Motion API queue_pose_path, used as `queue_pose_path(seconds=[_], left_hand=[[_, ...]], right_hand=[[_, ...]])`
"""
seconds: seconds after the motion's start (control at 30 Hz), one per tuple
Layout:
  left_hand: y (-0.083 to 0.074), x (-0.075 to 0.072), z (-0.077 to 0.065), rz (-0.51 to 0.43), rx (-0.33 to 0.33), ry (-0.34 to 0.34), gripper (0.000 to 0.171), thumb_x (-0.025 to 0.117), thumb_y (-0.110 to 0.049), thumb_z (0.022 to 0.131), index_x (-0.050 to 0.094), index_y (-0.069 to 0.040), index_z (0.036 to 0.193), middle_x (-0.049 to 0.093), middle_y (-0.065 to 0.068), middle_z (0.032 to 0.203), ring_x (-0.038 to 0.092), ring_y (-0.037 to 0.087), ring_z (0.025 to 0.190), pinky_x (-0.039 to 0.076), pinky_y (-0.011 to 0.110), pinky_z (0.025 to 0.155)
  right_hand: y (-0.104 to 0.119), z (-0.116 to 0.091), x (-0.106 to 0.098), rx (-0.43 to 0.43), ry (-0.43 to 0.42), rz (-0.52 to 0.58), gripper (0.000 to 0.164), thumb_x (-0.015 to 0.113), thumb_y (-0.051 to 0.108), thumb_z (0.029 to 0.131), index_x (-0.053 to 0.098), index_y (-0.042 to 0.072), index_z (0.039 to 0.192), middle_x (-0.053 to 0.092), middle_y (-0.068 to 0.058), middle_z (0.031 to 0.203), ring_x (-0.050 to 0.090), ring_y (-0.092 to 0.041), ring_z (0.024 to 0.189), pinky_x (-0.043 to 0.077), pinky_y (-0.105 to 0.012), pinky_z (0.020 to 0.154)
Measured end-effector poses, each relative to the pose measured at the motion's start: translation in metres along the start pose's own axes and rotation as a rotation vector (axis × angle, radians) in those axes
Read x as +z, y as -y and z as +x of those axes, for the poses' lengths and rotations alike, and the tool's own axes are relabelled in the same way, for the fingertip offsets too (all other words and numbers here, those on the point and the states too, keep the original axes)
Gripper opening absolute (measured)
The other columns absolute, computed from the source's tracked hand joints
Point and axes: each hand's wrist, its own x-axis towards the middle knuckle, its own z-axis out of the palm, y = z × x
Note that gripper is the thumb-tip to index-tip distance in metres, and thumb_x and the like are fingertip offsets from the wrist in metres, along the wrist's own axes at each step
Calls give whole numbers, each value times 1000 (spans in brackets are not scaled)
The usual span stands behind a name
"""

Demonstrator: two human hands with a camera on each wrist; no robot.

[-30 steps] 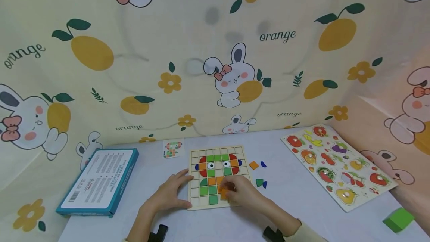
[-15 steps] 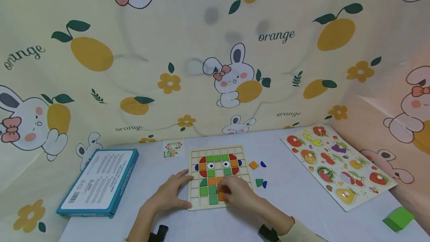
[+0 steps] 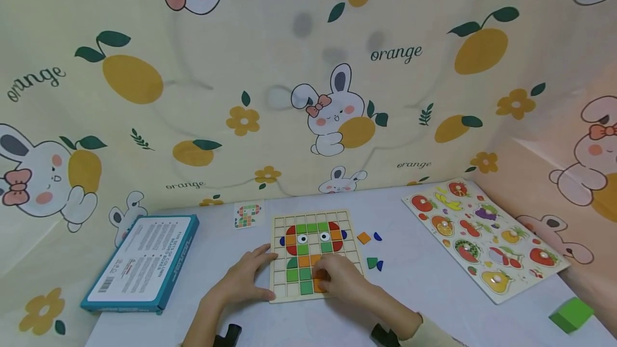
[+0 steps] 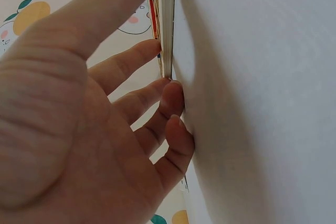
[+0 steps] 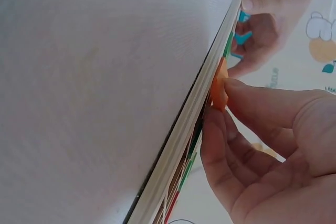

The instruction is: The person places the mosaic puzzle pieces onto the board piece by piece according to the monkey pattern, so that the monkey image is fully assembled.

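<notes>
A wooden grid board (image 3: pixel 358 256) lies on the table, with red, green, orange and blue tiles and two eye tiles set in its squares. My right hand (image 3: pixel 344 277) is over its near part and pinches an orange tile (image 5: pixel 219 85) between thumb and fingers. That tile stands tilted at the board's near edge in the right wrist view, and the fingers partly hide it in the head view. My left hand (image 3: pixel 241 277) is spread along the board's left side. Its thumb and fingertips touch the board edge (image 4: pixel 167 24), with the other fingers resting on the table.
Right of the board lie a loose orange tile (image 3: pixel 363 237), a green tile (image 3: pixel 372 262) and blue half-round tiles (image 3: pixel 378 235). A pattern card (image 3: pixel 248 214) sits behind. A blue box (image 3: pixel 140 261) is left; a fruit puzzle board (image 3: pixel 482 240) and green block (image 3: pixel 572 315) are right.
My right hand has shifted slightly left and toward the near edge, and the orange tile has come down at the board's bottom row. My left hand has stayed in place.
</notes>
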Motion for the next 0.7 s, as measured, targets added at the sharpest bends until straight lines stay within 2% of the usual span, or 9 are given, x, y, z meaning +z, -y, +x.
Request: queue_pose_path(seconds=[0.17,0.27,0.33,0.43,0.57,0.63,0.7], left_hand=[[1,0,0,5,-3,2,92,91,-47,66,53,-18,144,32,11,160,32,40,143,34,66,107],[0,0,0,1,-2,4,91,91,-47,66,53,-18,144,32,12,160,32,40,142,34,66,107],[-1,1,1,-2,1,7,91,91,-47,66,53,-18,144,32,12,160,32,41,142,34,66,107],[-2,2,1,-5,10,9,91,90,-47,66,54,-17,144,33,13,159,32,41,142,34,66,107],[-4,1,0,4,8,4,91,90,-48,66,53,-17,144,33,12,159,33,41,142,34,66,107],[-4,0,-1,7,1,2,91,90,-47,66,53,-17,144,33,12,159,33,41,142,35,66,107],[-4,-1,-1,-2,-7,5,91,90,-46,66,53,-18,144,32,12,160,32,41,142,34,66,107]], right_hand=[[-1,0,0,-12,1,21,13,80,-1,80,75,11,80,55,11,77,48,-5,72,48,-19,64],[-3,-1,-1,-7,-7,12,12,81,2,80,75,13,79,56,12,78,49,-4,73,48,-20,66],[-8,-1,-5,10,-39,22,10,80,4,82,75,14,82,57,11,80,49,-5,73,47,-21,65],[-22,-1,-18,44,-154,78,9,78,2,84,74,10,86,61,6,83,52,-8,73,48,-22,62],[-53,3,-43,154,-341,194,16,74,-5,84,72,1,98,66,-6,91,58,-18,79,52,-27,67],[-71,6,-54,242,-383,240,21,72,-5,85,70,-2,106,66,-11,98,59,-22,86,54,-32,74],[-87,9,-62,330,-380,267,25,72,-3,86,68,-2,111,66,-12,103,59,-25,92,54,-37,83]])
